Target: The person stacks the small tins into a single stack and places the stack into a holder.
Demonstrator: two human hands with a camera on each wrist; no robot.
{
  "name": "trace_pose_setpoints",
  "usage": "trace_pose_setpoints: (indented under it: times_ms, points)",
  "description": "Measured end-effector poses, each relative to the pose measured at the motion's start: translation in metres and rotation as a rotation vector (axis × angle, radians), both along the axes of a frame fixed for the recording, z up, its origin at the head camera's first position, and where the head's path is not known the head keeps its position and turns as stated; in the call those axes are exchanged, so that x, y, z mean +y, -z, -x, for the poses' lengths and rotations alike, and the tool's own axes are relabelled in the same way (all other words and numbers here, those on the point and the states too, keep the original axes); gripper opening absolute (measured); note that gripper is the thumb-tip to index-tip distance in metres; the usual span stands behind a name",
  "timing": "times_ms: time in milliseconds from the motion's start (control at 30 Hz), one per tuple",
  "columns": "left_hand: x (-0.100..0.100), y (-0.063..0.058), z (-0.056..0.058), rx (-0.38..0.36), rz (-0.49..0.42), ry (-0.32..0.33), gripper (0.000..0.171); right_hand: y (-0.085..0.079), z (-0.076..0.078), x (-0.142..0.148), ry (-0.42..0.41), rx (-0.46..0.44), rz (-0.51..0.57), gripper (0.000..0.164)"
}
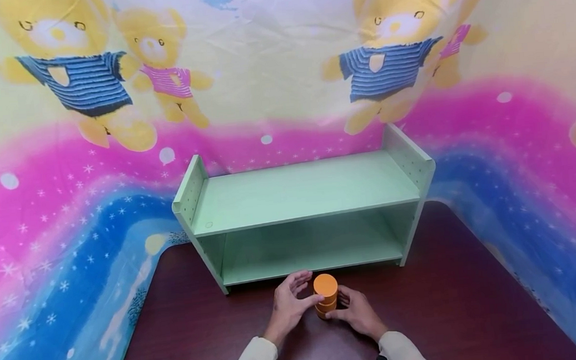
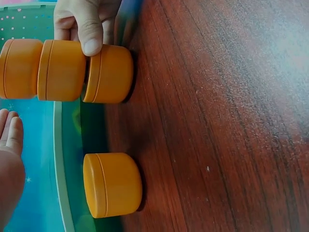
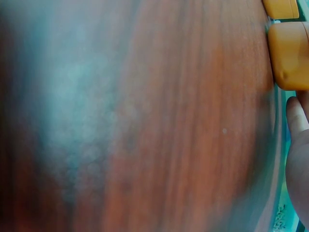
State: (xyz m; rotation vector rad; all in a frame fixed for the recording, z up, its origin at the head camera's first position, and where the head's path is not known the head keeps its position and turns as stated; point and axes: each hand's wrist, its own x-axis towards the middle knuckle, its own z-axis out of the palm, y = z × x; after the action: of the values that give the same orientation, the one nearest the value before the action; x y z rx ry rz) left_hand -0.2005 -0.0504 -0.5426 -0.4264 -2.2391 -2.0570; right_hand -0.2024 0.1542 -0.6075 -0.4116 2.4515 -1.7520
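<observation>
Several round orange lidded tins stand on the dark table. In the left wrist view, three form a stack, with a bottom tin, a middle tin and a top tin. My right hand grips the stack low down, its thumb by the bottom tin's lid. My left hand is at the stack's left, fingers spread loosely and thumb near the upper tin; a small gap shows in the left wrist view. A separate tin stands beside the stack; in the head view it is hidden.
Behind the hands stands a pale green two-level shelf, its lower front edge close to the stack. The dark wooden table reaches out to both sides. A cloth printed with bears hangs around the back and sides.
</observation>
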Motion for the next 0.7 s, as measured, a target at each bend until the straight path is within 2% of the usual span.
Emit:
trace_pose_setpoints:
  times_ms: [233,533,700]
  points:
    - [-0.004,0.004,-0.001,0.008,-0.009,-0.002,0.058,-0.001,-0.001,-0.003,0.018,0.008,-0.012,0.062]
    - [-0.012,0.014,-0.004,-0.008,0.031,-0.037,0.057,-0.002,-0.001,-0.005,0.030,0.007,-0.020,0.060]
    - [-0.019,0.019,-0.008,-0.039,0.011,-0.049,0.058,0.001,0.000,-0.004,0.033,0.014,-0.015,0.062]
